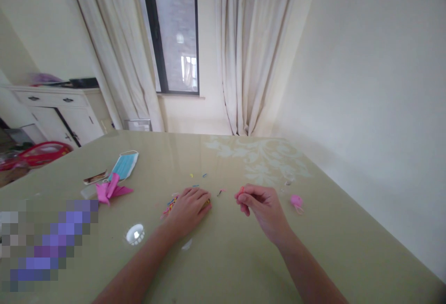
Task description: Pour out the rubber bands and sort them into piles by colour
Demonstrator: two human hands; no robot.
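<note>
My left hand [190, 208] rests palm down over a small heap of colourful little rubber bands [170, 205], its fingers lying side by side. Part of the heap shows past the knuckles; the rest is covered. A small orange rubber band [242, 190] is pinched between the thumb and fingertips of my right hand [259, 204], just above the table. Between the hands and beyond them lie a few loose bands, among them a dark one [219, 193], a yellow one [191, 175] and a blue one [205, 175].
The glossy table [223, 267] meets a wall on the right. A pink pouch-like item [296, 201] lies right of my right hand. At the left are a pink folded paper shape [110, 190], a blue face mask [124, 165] and a blurred-out purple object [55, 243].
</note>
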